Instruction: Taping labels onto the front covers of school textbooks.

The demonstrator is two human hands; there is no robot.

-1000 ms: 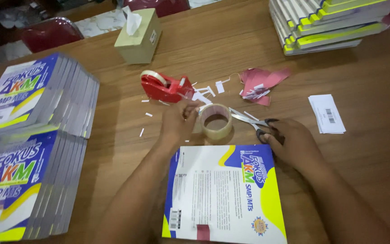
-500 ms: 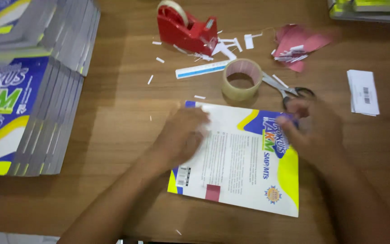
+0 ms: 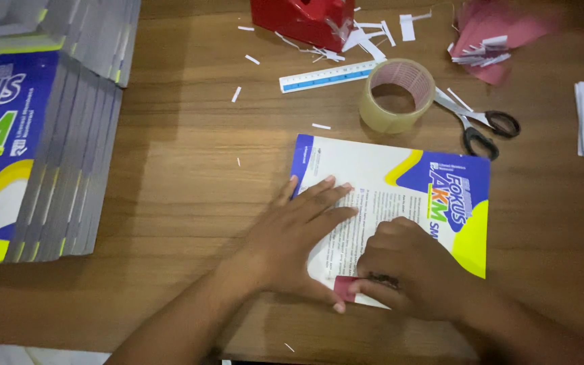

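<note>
Both of my hands are down on the booklet [image 3: 400, 196], which lies flat on the wooden table [image 3: 190, 169] right in front of me, back cover up, white with blue and yellow corners. My left hand [image 3: 292, 236] lies open and flat, fingers spread across the near left part of the cover, pressing it down and holding nothing. My right hand [image 3: 407, 267] is curled, its fingertips pinched on a small red sticker [image 3: 346, 287] at the booklet's near edge; my left thumb touches that same sticker from the other side.

Just beyond the booklet stands a roll of clear tape [image 3: 397, 94], with a pair of black-handled scissors [image 3: 474, 122] beside it on the right and a blue-and-white ruler [image 3: 326, 76] on the left. Farther back sits a red tape dispenser [image 3: 302, 20] among scattered white paper scraps [image 3: 366, 40]. Red paper pieces [image 3: 501, 34] lie at the far right. Well apart on my left rises a stack of matching booklets [image 3: 28, 149].
</note>
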